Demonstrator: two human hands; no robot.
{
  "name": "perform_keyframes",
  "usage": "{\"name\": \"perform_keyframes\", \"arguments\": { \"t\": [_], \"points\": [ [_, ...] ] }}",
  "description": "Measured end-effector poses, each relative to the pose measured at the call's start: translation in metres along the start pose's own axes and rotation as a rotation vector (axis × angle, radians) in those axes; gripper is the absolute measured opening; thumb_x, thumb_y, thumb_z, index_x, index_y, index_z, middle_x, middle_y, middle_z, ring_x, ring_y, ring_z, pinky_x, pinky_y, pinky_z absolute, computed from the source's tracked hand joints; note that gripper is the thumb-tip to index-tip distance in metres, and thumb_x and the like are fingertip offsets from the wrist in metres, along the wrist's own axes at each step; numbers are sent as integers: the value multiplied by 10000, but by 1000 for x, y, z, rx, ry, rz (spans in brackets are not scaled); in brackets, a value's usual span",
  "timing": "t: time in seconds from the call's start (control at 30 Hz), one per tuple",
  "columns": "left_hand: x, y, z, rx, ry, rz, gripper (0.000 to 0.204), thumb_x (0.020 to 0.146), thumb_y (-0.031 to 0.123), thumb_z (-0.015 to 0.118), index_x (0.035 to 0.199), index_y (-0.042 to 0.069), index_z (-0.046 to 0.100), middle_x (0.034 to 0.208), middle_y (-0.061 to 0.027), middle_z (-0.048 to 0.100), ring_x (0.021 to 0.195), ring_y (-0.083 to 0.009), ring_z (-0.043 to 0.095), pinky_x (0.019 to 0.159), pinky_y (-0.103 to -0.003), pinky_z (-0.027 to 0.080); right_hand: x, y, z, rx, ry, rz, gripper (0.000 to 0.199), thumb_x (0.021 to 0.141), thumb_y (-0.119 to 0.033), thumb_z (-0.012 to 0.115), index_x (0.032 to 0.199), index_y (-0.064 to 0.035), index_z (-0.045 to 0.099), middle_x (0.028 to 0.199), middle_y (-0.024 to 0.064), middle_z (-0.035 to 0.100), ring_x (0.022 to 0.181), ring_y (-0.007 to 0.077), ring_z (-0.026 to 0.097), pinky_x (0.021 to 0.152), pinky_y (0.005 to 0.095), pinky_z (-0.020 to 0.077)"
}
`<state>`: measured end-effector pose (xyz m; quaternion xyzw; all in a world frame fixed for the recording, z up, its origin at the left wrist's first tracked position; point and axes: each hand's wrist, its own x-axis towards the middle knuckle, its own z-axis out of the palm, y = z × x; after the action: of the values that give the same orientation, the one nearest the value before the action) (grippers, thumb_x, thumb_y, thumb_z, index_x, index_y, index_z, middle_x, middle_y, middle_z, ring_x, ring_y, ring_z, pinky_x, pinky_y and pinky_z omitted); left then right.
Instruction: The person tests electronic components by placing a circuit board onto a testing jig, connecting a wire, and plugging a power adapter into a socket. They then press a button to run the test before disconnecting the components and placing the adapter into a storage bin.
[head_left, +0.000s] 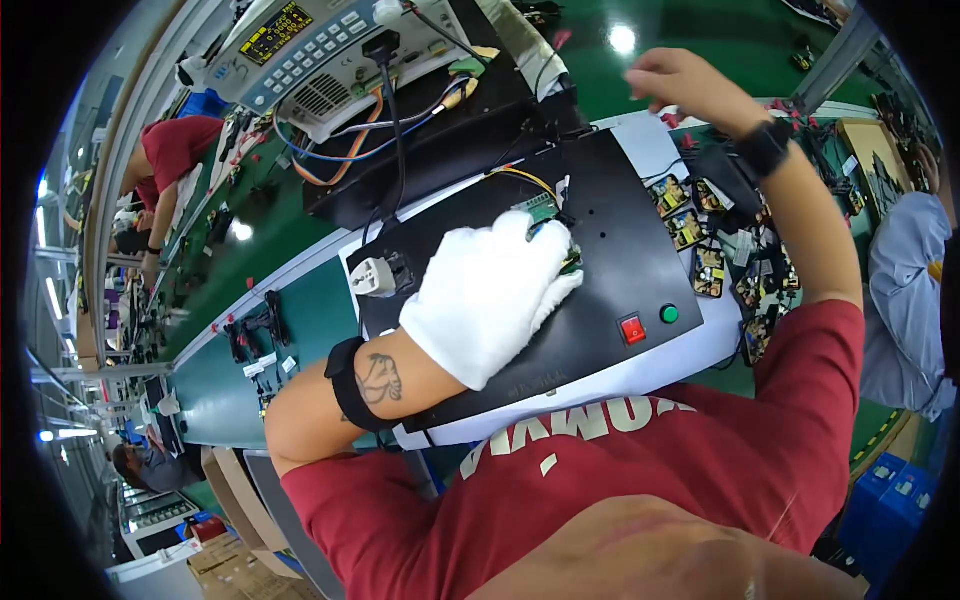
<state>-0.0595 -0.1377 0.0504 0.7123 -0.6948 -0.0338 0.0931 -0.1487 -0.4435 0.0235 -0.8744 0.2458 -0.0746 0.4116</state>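
Note:
My left hand [490,290], in a white glove, is closed over a small circuit board [540,208] on a black test box [610,265]. The glove hides most of the board; a green strip with thin yellow and red wires shows past the fingertips. My right hand [690,85], bare, is raised beyond the box's far right corner, fingers loosely bent and apart, with nothing visible in them. The box bears a red rocker switch [632,329], a green button [669,314] and a white plug adapter [373,278] beside my left wrist.
A power supply [330,60] with cables stands at the far left on a black case. Several small boards [708,270] and black leads crowd the green table right of the box. Coiled cables [272,318] lie at left. Other people [180,150] sit on both sides.

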Motion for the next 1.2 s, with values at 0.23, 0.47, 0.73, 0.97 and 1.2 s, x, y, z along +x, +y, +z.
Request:
{"name": "perform_keyframes", "arguments": {
  "t": [0.23, 0.47, 0.73, 0.97, 1.2],
  "points": [
    [-15, 11, 14, 43, -13, -57, 302, 840, 180, 647, 1109, 88, 545, 1036, -160, 557, 770, -333, 608, 708, -426, 492, 78, -8, 77, 641, -86, 287, 339, 917, -340, 618, 1053, -30, 606, 874, 69, 665, 600, 86, 574, 435, 215, 350],
    [-29, -7, 17, 202, 155, -34, 247, 830, 191, 667, 1052, 109, 596, 1034, -128, 586, 935, -332, 578, 908, -426, 420, 74, -22, 114, 772, 418, 88, 415, 792, -98, 725, 1141, 62, 565, 802, 50, 631, 676, 137, 579, 575, 280, 452],
    [-60, -16, -8, 92, 388, -80, 225, 838, 165, 653, 1050, 94, 628, 1002, -121, 604, 943, -313, 571, 941, -443, 391, -3, -49, 44, 1076, 529, -659, 310, 988, -124, 505, 1275, -24, 443, 1050, 152, 669, 841, 182, 671, 739, 306, 549],
    [-135, 4, -18, 80, 243, -320, 369, 750, 122, 746, 1101, 111, 632, 1106, -116, 616, 1047, -369, 536, 892, -441, 443, -42, -57, 36, 936, 370, -535, 364, 951, -166, 569, 1271, 2, 529, 1036, 105, 686, 711, 101, 621, 634, 244, 504],
    [-152, 19, -8, 19, 289, -336, 392, 720, 79, 771, 1086, 79, 631, 1133, -149, 630, 1001, -373, 568, 836, -411, 476, -58, -72, 44, 887, 128, -582, 360, 956, -160, 564, 1279, -7, 533, 1091, 117, 672, 857, 146, 673, 777, 276, 543]
  ]
}}
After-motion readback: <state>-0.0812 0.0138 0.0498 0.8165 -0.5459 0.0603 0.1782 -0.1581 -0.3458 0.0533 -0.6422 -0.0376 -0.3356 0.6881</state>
